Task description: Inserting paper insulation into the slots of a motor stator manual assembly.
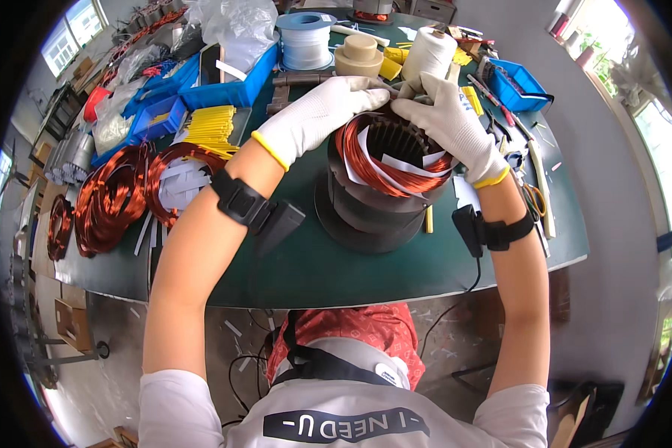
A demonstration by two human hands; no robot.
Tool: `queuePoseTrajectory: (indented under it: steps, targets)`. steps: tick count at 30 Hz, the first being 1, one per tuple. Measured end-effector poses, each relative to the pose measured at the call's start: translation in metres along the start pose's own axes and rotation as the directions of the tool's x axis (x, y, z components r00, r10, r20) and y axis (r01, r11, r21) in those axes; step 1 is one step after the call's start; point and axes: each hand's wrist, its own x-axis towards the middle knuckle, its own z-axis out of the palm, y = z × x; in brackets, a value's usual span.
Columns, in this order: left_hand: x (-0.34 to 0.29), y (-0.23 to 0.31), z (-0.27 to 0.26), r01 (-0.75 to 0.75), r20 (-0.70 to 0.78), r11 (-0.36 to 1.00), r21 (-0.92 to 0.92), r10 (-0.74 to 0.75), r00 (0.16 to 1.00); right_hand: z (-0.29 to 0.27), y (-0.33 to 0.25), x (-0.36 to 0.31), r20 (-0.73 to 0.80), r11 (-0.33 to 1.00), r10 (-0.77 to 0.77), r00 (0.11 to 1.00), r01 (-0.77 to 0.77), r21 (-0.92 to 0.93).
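In front of me a dark cylindrical motor stator (373, 213) stands upright on the green table, its slotted bore facing up. Red-brown copper wire coils (362, 160) lie round its near and left rim, with white insulation paper strips (402, 164) tucked among them. My left hand (325, 112), in a white knitted glove, reaches over the far left of the rim, its fingers pressed together. Gloved alike, my right hand (452, 119) bends its fingers over the far right of the rim. Their fingertips nearly meet at the far side; what they pinch is hidden.
Copper wire coils (112, 201) and yellow sleeves (210, 128) lie left, beside blue bins (235, 89). Behind the stator stand a light-blue spool (306, 45), tape rolls (357, 58) and a white thread cone (429, 52). Scissors (534, 198) and a blue tray (517, 86) are right.
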Motion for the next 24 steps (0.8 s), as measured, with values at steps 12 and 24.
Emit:
queuePoseTrajectory:
  steps: [12, 24]
  targets:
    - [-0.005, 0.005, -0.013, 0.086, 0.152, 0.945, -0.315, -0.039, 0.988, -0.015, -0.019, -0.014, -0.143, 0.968, -0.039, 0.989, 0.003, -0.250]
    - [0.002, -0.005, 0.006, 0.042, 0.020, 0.934, -0.354, -0.037, 0.999, 0.003, -0.019, 0.001, -0.022, 0.899, -0.244, 0.970, 0.217, -0.382]
